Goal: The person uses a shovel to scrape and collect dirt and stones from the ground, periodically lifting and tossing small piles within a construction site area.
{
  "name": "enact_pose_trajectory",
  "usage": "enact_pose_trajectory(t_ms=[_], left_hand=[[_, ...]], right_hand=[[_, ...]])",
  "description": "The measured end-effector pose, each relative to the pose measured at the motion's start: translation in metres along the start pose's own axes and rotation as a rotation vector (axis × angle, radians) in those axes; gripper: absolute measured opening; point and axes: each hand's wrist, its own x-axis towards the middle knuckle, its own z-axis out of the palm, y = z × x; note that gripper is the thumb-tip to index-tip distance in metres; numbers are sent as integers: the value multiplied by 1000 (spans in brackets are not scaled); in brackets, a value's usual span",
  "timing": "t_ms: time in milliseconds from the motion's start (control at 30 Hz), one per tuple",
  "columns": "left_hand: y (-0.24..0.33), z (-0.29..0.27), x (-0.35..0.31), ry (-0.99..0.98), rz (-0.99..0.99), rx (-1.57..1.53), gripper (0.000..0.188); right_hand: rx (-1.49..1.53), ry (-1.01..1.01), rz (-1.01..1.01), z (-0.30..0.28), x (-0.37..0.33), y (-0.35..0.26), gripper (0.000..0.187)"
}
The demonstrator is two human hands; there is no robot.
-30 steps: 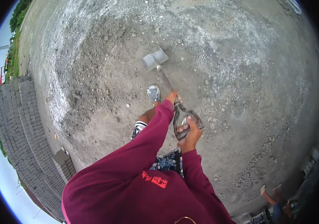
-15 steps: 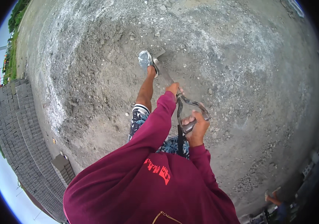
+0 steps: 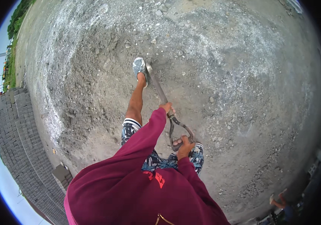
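Note:
A shovel [image 3: 156, 84] with a forked D-shaped handle slants away from me over grey gravelly ground. Its far end meets the ground beside my left shoe [image 3: 139, 66], and the blade can hardly be made out there. My left hand [image 3: 167, 108] is wrapped round the shaft just above the fork. Nearer my body, my right hand [image 3: 185, 146] grips the crossbar of the handle, close to my right knee. Both arms are in maroon sleeves.
Loose gravel [image 3: 93, 75] and pale powdery patches cover the ground. Stacked grey blocks [image 3: 14, 131] stand along the left, with a smaller block pile [image 3: 61, 175] nearer me. Another person's legs [image 3: 278, 202] show at the lower right. Larger stones [image 3: 161, 9] lie far ahead.
Both hands and the shovel handle have come closer to my body and slightly left. The blade, visible before beside my shoe, has sunk mostly out of sight.

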Motion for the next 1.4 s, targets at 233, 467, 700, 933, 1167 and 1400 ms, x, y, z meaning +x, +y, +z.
enact_pose_trajectory(t_ms=[233, 467, 700, 933, 1167, 1400], left_hand=[[-2, -33, 97, -37, -189, 93, 45], [109, -62, 238, 112, 78, -55, 26], [126, -88, 208, 97, 49, 5, 18], [201, -95, 79, 160, 142, -27, 18], [194, -94, -32, 188, 246, -22, 25], [-10, 2, -99, 122, 263, 327, 20]], right_hand=[[-146, 436, 53, -87, 92, 82, 11], [-138, 507, 6, -47, 101, 106, 12], [-71, 534, 47, -21, 68, 122, 12], [13, 371, 8, -12, 19, 106, 16], [-33, 321, -25, -35, -50, 29, 24], [219, 443, 105, -250, -144, -6, 14]])
